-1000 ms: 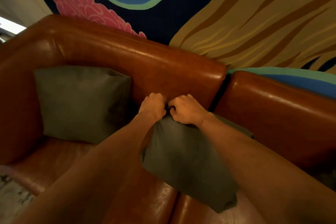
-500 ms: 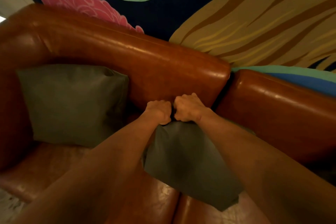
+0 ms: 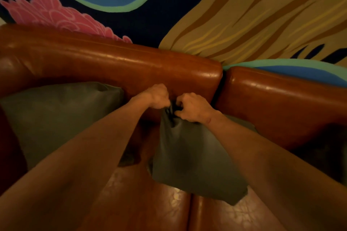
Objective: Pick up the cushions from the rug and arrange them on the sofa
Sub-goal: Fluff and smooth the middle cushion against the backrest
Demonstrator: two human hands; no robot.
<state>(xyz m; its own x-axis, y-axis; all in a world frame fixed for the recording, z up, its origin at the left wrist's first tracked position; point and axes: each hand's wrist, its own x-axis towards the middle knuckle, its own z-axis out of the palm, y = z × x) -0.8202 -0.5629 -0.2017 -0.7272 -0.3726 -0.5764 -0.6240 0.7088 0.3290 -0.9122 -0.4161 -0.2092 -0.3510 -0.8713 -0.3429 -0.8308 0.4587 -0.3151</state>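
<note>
In the head view, the only view here, the landmark is the brown leather sofa, seen from above its seat. Both arms reach forward over the seat toward the backrest.

The left hand is clenched on the top corner of a dark green cushion. The right hand pinches the same corner from the other side, its fingers curled into the bunched fabric. The two hands are close together, nearly touching, and the cloth between them is gathered into dark folds. I judge that they hold it at the top so the filling drops down and the cushion can be set upright against the backrest.

This cushion hangs below the hands, with its lower edge at the seat, close to the seam between the two seat pads. Its top is just in front of the backrest, near the gap where two sections of the backrest meet. Whether the lower edge rests fully on the seat I cannot tell.

A second green cushion stands at the left end of the sofa, leaning on the backrest, apart from the hands. It seems already arranged. The rug is not visible, so I cannot say if more cushions wait there.
</note>
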